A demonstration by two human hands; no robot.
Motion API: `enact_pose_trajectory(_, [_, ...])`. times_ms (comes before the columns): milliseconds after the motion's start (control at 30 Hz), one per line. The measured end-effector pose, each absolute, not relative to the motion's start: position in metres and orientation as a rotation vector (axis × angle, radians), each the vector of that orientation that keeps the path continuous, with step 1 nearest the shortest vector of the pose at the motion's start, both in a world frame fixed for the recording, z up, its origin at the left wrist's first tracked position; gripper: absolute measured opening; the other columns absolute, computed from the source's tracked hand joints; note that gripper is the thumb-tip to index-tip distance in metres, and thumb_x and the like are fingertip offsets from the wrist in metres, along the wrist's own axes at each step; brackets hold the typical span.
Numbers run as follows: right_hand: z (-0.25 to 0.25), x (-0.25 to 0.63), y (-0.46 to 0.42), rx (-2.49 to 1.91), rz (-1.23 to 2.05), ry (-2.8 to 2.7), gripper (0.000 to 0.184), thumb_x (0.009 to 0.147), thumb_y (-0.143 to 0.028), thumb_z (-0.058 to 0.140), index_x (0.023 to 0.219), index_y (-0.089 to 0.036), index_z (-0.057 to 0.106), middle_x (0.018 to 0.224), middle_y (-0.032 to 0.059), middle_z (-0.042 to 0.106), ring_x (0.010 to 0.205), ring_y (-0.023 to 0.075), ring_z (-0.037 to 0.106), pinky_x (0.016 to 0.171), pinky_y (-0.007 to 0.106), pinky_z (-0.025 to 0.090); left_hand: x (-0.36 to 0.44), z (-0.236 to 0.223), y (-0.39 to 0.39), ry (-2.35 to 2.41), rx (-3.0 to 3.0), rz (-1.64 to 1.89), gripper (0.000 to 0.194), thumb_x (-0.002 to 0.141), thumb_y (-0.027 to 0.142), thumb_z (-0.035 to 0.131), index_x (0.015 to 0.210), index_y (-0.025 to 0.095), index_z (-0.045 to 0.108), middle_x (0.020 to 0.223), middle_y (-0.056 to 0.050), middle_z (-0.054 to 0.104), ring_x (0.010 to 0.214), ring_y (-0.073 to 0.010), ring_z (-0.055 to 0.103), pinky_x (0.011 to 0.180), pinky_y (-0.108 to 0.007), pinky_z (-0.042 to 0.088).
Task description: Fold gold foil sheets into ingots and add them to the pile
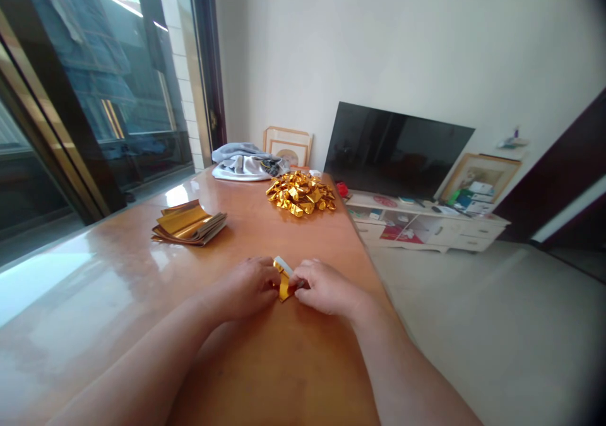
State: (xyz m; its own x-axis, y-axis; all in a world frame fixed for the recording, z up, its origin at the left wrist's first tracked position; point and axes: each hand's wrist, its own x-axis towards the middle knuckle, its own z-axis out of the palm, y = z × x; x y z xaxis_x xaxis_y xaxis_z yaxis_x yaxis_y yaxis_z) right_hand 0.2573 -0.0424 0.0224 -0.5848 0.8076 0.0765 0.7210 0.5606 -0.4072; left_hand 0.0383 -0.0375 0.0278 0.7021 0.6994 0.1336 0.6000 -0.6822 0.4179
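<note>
Gold paper [285, 286] sits just below the frame's centre on the worktop [284, 369], my left hand [253, 286] and right hand [326, 286] pinching its opposite sides, likely to steady it. Stacked sheets [189, 223] lie centre left, apart from the folded pieces [303, 192] heaped above centre.

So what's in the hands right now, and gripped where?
A small gold foil piece: left hand at its left edge, right hand at its right edge. Exact finger contact is too small to tell.
</note>
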Motion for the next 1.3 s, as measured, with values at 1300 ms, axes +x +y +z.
enact_pose_trajectory(1300, [0.004,0.268,-0.030,-1.218,0.780,-2.357,0.028,0.074,-0.005,0.058,0.094,-0.021,0.067,0.091,-0.0009,0.065,0.079,0.0125,0.059,0.068,0.020,0.042,0.040,0.035,-0.045,1.093,2.684,0.378,0.008,0.084,0.023,0.058,0.085,0.026,0.066,0.094,0.001,0.066,0.088,-0.0175,0.061,0.076,-0.029,0.039])
